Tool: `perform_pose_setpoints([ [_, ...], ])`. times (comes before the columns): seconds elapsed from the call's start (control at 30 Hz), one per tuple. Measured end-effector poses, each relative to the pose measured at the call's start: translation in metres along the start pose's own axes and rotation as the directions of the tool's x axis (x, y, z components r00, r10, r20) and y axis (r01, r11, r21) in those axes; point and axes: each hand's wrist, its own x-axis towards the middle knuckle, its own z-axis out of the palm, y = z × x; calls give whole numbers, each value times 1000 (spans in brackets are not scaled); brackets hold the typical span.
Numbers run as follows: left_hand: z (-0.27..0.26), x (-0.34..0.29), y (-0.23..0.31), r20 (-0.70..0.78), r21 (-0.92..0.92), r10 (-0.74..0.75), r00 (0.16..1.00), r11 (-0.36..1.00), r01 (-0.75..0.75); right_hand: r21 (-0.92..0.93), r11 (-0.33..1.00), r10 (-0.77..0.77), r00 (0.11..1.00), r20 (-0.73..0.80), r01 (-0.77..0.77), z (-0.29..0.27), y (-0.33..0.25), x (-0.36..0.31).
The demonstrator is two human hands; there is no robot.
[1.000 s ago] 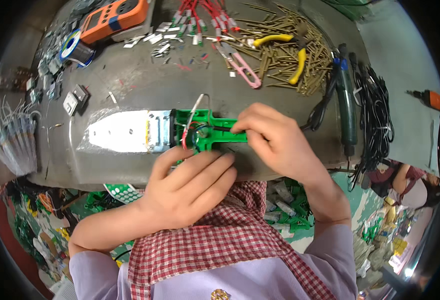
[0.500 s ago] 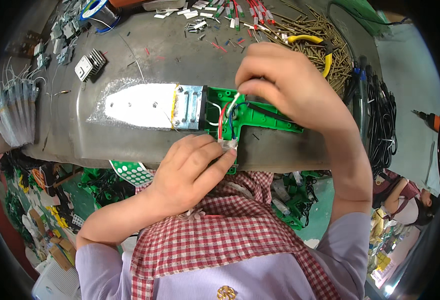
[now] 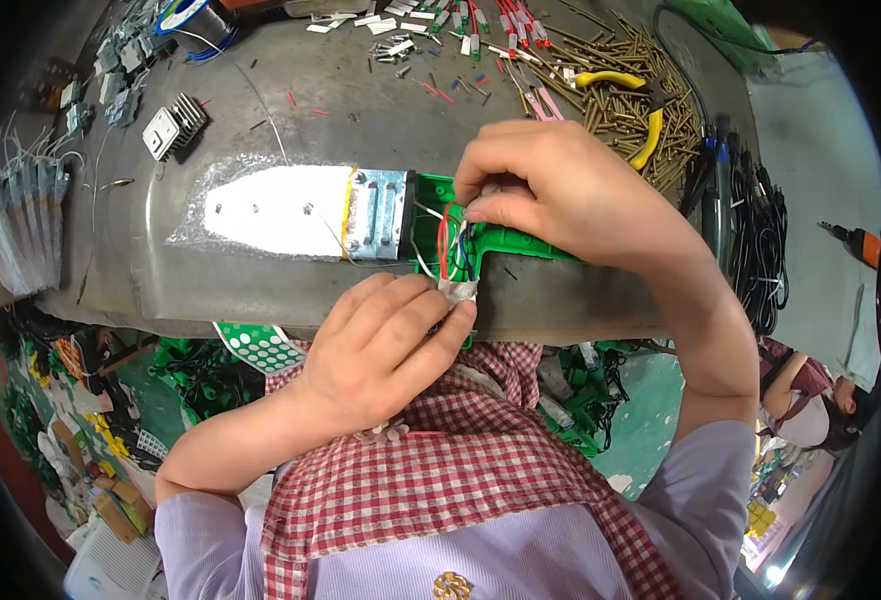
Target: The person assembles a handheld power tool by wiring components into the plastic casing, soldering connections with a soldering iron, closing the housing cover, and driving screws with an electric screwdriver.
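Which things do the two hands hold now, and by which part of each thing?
Left hand: white piece, by its near edge. Right hand: apparently wires, near their upper ends; exactly which is unclear.

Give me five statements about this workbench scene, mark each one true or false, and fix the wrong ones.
1. The left hand touches a white piece at the end of the wires. True.

2. The right hand is gripping the pliers. False: it is at the wires; the pliers lie on the gold rods.

3. The white plate lies to the left of the green casing. True.

4. The spool stands at the table's right end. False: it is at the upper left.

5. The apron is red and white checked. True.
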Motion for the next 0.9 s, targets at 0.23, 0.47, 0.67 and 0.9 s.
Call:
perform_pose_setpoints([
  [0.23,0,-1,1,-6,41,12,1000,999,-11,-261,936,-213,970,121,238,17,-13,7],
  [0.47,-1,2,2,33,48,-33,999,998,32,-242,953,-164,982,94,183,19,-9,10],
  [0.67,-11,10,2,172,41,-148,974,989,143,-91,976,-168,951,260,197,5,-2,17],
  [0.9,-5,4,6,96,-15,-191,977,981,194,69,995,-95,944,315,77,2,-3,28],
])
